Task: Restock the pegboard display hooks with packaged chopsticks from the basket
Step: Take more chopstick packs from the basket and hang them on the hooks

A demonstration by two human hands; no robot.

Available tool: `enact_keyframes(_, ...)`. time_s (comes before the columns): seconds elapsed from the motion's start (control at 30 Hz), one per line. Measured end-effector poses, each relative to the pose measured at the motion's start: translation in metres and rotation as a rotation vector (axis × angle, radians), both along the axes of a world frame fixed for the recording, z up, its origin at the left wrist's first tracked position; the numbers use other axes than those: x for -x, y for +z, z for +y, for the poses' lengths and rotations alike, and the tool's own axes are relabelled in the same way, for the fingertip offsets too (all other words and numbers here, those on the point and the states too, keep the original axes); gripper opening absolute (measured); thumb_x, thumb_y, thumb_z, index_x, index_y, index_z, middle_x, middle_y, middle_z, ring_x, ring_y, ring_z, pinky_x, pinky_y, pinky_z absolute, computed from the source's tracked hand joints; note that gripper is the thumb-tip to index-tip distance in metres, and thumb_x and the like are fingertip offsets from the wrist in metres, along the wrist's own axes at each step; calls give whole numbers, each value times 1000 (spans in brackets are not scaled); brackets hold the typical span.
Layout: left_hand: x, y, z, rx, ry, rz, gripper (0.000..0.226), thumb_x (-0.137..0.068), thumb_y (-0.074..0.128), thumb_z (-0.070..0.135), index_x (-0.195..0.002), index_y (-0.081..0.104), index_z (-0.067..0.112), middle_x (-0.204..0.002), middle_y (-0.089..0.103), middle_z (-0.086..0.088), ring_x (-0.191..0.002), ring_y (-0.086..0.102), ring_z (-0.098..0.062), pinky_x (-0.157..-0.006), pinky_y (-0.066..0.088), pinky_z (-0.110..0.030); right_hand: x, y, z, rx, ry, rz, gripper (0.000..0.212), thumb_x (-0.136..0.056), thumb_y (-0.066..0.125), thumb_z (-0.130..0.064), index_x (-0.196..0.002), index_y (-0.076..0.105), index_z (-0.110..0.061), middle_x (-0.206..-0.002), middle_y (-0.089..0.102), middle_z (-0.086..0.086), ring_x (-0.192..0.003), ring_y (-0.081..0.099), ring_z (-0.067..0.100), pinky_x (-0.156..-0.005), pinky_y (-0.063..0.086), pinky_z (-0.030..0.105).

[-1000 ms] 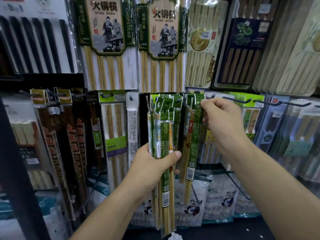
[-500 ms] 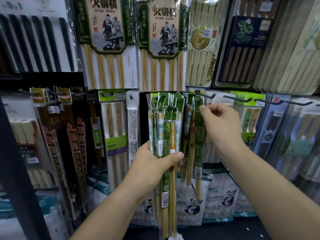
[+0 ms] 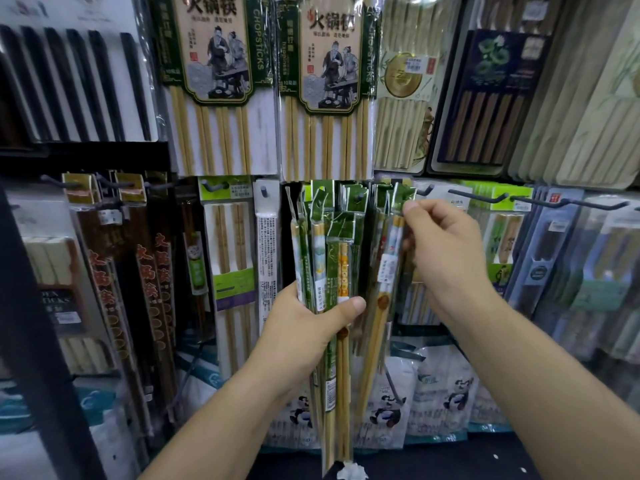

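Head: right hand (image 3: 446, 258) lowered, pinching packet (image 3: 389, 258).

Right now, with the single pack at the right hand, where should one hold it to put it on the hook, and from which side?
Grip the single pack at its flat green header, pinched front and back from the right, as the right hand does. The pack hangs long and thin, and the bundle in the left hand blocks its left side.

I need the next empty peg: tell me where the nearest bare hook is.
In the head view, a bare hook juts out just right of the right hand, above the green-topped packs.
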State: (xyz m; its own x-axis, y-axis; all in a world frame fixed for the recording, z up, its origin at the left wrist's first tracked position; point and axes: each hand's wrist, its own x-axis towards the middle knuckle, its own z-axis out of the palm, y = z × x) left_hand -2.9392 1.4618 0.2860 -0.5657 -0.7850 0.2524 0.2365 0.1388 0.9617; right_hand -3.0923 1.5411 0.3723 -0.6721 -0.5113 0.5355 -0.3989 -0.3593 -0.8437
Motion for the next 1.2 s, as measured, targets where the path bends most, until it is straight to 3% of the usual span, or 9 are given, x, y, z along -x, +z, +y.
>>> enact_keyframes(0.1,-2,1,-3,-40,-6,34,37,-77,90,21,-105,68,15,-93,80,-3,-75,78,-27,-67,63,-36,8,4,-3,1,-39,-1,31,-102,59,-25,-72,66,-17,-58,53,-6,-56,49,9,-53,44,18)
enact_keyframes(0.23,-3,3,-2,-47,-10,35,46,-69,92,26,-106,67,14,-92,80,-4,-72,78,-29,-64,63,-33,12,4,-7,-5,-78,36,32,-100,61,-25,-75,64,-5,-63,51,3,-61,47,13,-54,43,12)
enact_keyframes(0.37,-3,2,-2,-30,-5,0,50,-66,95,30,-106,67,16,-94,80,-3,-76,78,-29,-69,63,-35,12,4,-8,-10,-83,52,31,-98,63,-23,-69,64,-12,-62,50,1,-60,47,12,-54,43,13)
enact_keyframes(0.47,-3,2,-3,3,12,-24,47,-66,97,30,-103,70,23,-96,80,1,-86,78,-22,-79,62,-42,12,5,-7,-17,-111,94,31,-96,63,-21,-67,62,-11,-55,48,-5,-56,44,10,-50,41,13)
enact_keyframes(0.57,-4,5,-1,59,60,-42,66,-48,97,51,-103,68,28,-96,79,13,-89,75,-5,-85,55,-31,14,7,-6,-20,-122,132,31,-95,63,-20,-67,60,-10,-53,46,-7,-55,44,11,-50,40,14)
enact_keyframes(0.67,-3,6,0,57,79,-47,83,-36,95,65,-106,66,30,-98,78,18,-91,73,0,-88,53,-30,15,7,-6,-31,-131,162,31,-96,63,-21,-66,60,-12,-52,47,-10,-54,44,9,-50,40,12)
enact_keyframes(0.97,-3,5,0,57,42,-53,60,-53,96,45,-104,68,29,-96,79,13,-90,75,-4,-81,55,-26,19,9,-10,-114,-142,161,25,-95,58,-19,-74,60,-4,-55,48,-6,-48,40,7,-42,37,15)
enact_keyframes(1.07,-4,6,2,65,33,-19,44,-62,96,30,-97,69,28,-91,79,14,-84,75,-1,-65,55,-11,19,6,-9,-160,-184,198,26,-95,61,-22,-71,62,-11,-52,49,-12,-49,42,4,-52,41,19)
enact_keyframes(1.2,-4,7,3,85,39,4,40,-66,96,22,-94,68,29,-86,78,19,-78,73,3,-60,51,-5,6,-5,0,-73,-233,185,16,-95,67,-33,-86,60,-22,-74,58,-9,-64,53,-1,-63,44,23)
